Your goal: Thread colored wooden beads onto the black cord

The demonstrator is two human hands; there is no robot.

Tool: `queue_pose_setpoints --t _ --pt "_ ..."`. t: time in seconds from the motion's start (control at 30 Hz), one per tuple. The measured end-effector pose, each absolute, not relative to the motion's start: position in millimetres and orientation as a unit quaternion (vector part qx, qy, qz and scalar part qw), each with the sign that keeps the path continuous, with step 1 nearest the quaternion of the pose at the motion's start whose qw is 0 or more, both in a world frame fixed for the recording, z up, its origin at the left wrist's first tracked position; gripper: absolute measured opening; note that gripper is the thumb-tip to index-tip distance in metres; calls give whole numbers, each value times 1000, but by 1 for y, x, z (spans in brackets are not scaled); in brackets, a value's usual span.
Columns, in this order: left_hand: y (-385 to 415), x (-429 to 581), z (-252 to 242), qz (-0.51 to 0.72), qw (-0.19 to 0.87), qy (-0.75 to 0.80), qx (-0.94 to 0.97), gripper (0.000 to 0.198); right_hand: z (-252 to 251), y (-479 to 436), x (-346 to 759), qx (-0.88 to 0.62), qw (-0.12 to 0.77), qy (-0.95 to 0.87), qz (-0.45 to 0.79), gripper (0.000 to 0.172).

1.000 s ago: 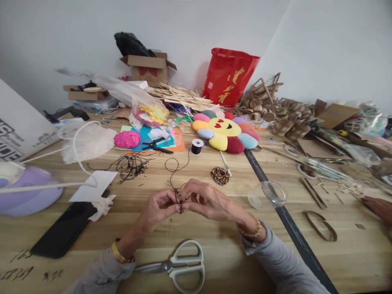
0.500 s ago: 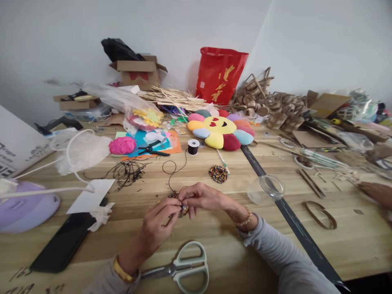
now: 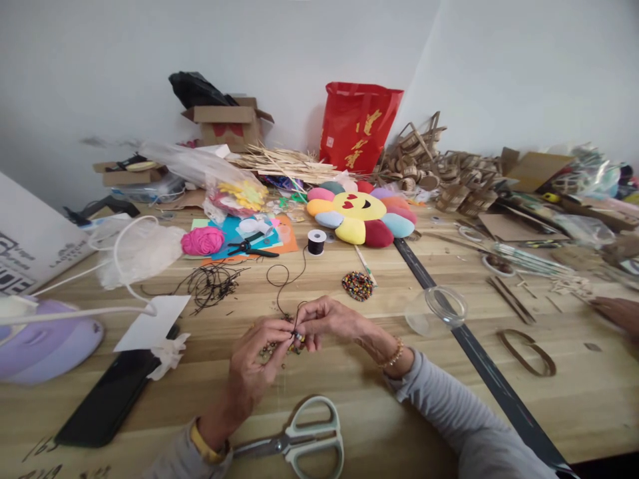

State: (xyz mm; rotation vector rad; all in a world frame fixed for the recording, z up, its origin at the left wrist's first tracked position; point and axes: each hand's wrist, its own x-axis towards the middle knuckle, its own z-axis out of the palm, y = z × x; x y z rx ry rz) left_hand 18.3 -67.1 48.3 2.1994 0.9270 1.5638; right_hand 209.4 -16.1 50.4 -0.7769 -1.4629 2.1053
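My left hand [image 3: 253, 362] pinches near the end of a thin black cord [image 3: 282, 285] at the table's middle. Close against it, my right hand [image 3: 332, 320] has thumb and forefinger closed on the same cord. Several small beads [image 3: 299, 338] show right between the fingertips; whether they are all threaded, I cannot tell. More small beads [image 3: 268, 348] lie on the wood behind my left fingers, partly hidden. The cord runs back to a black spool [image 3: 316, 243] with a white top. In front of my hands lie scissors [image 3: 312, 436] with pale handles.
A coil of multicoloured beads [image 3: 357, 285] and a clear round container [image 3: 436, 310] lie beyond my right hand. Left are tangled black cords [image 3: 212, 286] and a black phone [image 3: 107, 399]. A flower cushion [image 3: 362, 211] sits farther back. Another person's hand [image 3: 616, 313] is at right.
My fingertips have shifted slightly, and loose beads show more plainly behind my left fingers. The whole view has moved a little. The other things keep their places.
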Motion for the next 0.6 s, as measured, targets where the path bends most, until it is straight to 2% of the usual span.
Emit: queue_pose_setpoints --t 0.13,0.33,0.47,0.6 --pt "-67 17 45 536 184 348 746 15 56 -19 209 -290 241 -536 755 45" --pt "-68 17 41 540 181 353 742 16 61 -28 209 -301 277 -568 715 43" --pt "-69 18 40 544 190 347 739 16 66 -34 209 -318 293 -626 649 27" --pt "-71 18 39 547 242 360 716 13 73 -38 210 -351 280 -699 557 12"
